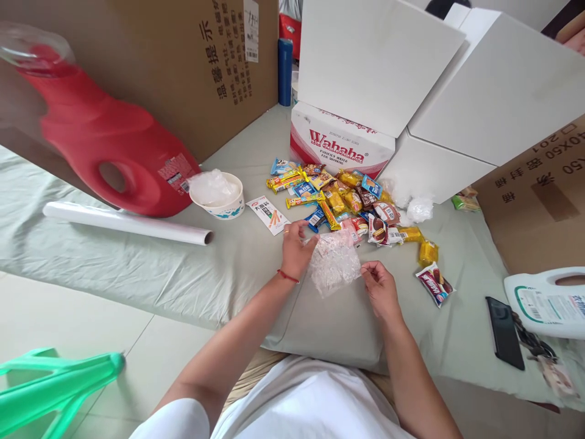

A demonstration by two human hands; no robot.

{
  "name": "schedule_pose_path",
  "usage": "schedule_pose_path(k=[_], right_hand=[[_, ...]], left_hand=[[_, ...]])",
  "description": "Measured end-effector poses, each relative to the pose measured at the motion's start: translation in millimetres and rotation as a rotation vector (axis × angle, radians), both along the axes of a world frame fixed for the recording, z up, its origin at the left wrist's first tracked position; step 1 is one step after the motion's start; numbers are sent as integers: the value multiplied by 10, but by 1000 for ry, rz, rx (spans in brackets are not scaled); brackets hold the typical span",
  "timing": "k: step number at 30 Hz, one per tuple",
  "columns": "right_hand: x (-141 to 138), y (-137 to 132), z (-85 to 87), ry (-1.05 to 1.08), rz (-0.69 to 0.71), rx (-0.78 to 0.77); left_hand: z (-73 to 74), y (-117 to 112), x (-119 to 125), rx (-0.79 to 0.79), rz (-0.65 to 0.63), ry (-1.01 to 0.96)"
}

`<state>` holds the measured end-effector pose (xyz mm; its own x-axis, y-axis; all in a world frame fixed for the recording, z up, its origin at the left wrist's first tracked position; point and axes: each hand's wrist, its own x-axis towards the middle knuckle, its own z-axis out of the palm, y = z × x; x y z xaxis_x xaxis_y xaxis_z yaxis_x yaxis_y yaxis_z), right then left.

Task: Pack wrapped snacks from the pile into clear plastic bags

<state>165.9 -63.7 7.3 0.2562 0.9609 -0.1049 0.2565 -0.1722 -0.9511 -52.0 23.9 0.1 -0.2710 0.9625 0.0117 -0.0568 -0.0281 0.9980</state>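
A crinkled clear plastic bag [336, 268] is stretched between my two hands, just above the cloth-covered surface. My left hand [297, 247], with a red cord at its wrist, pinches the bag's upper left edge. On the other side, my right hand [379, 286] grips its right edge between thumb and fingers. Right behind the bag lies a heap of wrapped snacks [336, 198] in yellow, blue and brown packets. A white packet with printed characters [269, 214] lies flat to the left of the heap. Farther right rests a purple and white snack packet [435, 284].
A paper bowl [223, 204] holding crumpled plastic stands left, near a white roll [128, 224] and a large red jug [123, 134]. Behind the snacks are a Wahaha carton [338, 143] and white boxes [450, 91]. A phone [504, 332] and white bottle [548, 302] lie right.
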Motion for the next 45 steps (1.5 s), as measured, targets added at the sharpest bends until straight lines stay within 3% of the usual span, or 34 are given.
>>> schedule_pose_path(k=[2,4,7,9,12,17,19,24,27,32,38,42,45], right_hand=[[7,-18,27,-84,-6,47],[-13,-42,72,-166,17,103],[-102,-93,146,-295,99,229],[-187,-140,177,-372,171,326],[-311,-227,176,-427,302,422],[-336,-337,132,-349,425,444],[-248,-339,112,-240,369,389],[62,-259,25,184,4,110],[143,-222,-8,404,-12,-1],[82,-207,24,721,85,-102],[104,-201,113,975,121,-189],[141,-217,109,953,75,-188],[126,-235,124,899,67,-157]], left_hand=[[139,-151,-4,108,70,188],[262,-329,46,127,-81,195],[343,-561,209,-136,-438,-64],[329,-654,329,-336,-528,-245],[269,-706,455,-441,-491,-381],[204,-696,490,-424,-380,-438],[215,-694,447,-412,-363,-462],[292,-745,250,-404,-481,-718],[299,-792,161,-438,-536,-833],[273,-822,158,-492,-583,-909],[241,-759,122,-451,-516,-786],[180,-699,38,-367,-449,-534],[124,-657,17,-350,-411,-457]])
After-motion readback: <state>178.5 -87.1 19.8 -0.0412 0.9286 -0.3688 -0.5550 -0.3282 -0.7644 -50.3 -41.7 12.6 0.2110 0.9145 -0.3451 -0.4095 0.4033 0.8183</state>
